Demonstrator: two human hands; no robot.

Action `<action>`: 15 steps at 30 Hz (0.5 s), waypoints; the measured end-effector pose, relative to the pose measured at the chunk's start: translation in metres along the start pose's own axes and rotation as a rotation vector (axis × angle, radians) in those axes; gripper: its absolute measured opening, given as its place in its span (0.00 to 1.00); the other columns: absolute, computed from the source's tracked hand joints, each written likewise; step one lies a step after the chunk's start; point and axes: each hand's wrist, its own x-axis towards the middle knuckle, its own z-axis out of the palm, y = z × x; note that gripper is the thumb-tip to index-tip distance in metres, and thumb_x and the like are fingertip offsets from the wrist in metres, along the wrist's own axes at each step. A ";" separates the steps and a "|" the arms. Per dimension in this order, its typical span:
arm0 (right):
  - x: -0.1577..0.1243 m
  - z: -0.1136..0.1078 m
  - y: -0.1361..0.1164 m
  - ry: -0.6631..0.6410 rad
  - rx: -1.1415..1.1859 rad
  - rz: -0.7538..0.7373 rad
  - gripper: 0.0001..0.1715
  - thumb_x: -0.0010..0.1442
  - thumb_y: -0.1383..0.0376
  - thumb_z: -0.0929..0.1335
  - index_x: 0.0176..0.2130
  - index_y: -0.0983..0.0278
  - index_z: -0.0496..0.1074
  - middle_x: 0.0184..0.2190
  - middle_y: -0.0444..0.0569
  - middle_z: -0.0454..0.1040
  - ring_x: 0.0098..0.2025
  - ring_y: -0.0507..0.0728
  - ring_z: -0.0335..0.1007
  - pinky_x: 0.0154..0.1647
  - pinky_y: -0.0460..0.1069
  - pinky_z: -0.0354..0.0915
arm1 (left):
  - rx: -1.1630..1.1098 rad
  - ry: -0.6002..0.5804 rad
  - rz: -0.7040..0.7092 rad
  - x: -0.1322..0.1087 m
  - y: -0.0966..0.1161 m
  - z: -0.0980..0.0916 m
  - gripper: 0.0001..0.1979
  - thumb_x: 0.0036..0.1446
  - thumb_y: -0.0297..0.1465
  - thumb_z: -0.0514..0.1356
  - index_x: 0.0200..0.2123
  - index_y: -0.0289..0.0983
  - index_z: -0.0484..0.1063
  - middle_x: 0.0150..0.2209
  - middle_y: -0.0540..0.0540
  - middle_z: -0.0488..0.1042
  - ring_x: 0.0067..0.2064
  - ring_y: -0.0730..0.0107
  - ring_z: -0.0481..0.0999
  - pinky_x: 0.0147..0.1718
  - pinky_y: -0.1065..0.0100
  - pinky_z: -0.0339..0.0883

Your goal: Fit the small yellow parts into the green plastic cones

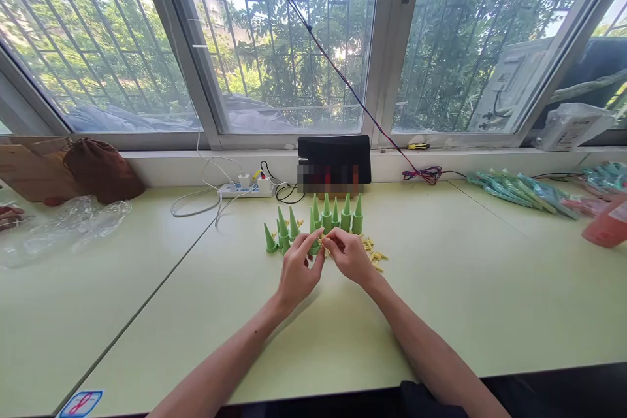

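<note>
My left hand [300, 268] and my right hand [350, 253] meet over the middle of the table, fingertips almost touching. Both are closed in a pinch. A small yellow piece [324, 239] shows at the right fingertips, mostly covered. What the left fingers grip is hidden; a green cone [314, 249] shows right beside them, and I cannot tell whether it is held. Behind the hands, several pointed green cones [345, 214] stand upright in a row. Another group of green cones [283, 230] is to the left. Loose yellow pieces [375, 256] lie right of my right hand.
At the back stands a dark screen [334, 160], with a power strip [247, 190] and cables to its left. Clear plastic wrap [73, 225] and a brown bag [102, 170] lie far left. Bagged green items [522, 192] and a red container [607, 223] are at right.
</note>
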 end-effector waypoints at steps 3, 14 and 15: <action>0.000 0.000 0.001 0.003 -0.016 0.004 0.18 0.65 0.55 0.61 0.28 0.63 0.64 0.20 0.40 0.60 0.21 0.49 0.51 0.22 0.45 0.50 | -0.001 -0.012 -0.002 -0.001 -0.001 0.000 0.20 0.60 0.29 0.55 0.56 0.42 0.67 0.41 0.46 0.71 0.26 0.80 0.66 0.22 0.76 0.64; 0.001 0.001 0.003 0.016 -0.107 -0.016 0.26 0.67 0.53 0.58 0.22 0.63 0.52 0.18 0.39 0.52 0.22 0.49 0.45 0.23 0.46 0.46 | -0.035 -0.049 -0.015 -0.002 -0.003 0.001 0.17 0.61 0.30 0.55 0.53 0.41 0.67 0.43 0.45 0.71 0.28 0.78 0.68 0.22 0.76 0.64; 0.001 0.001 0.003 0.015 -0.114 -0.015 0.27 0.67 0.52 0.58 0.21 0.63 0.51 0.18 0.39 0.52 0.22 0.49 0.45 0.23 0.47 0.45 | -0.038 -0.051 -0.014 -0.002 -0.003 0.001 0.17 0.61 0.30 0.55 0.53 0.41 0.67 0.43 0.45 0.71 0.29 0.78 0.68 0.22 0.76 0.65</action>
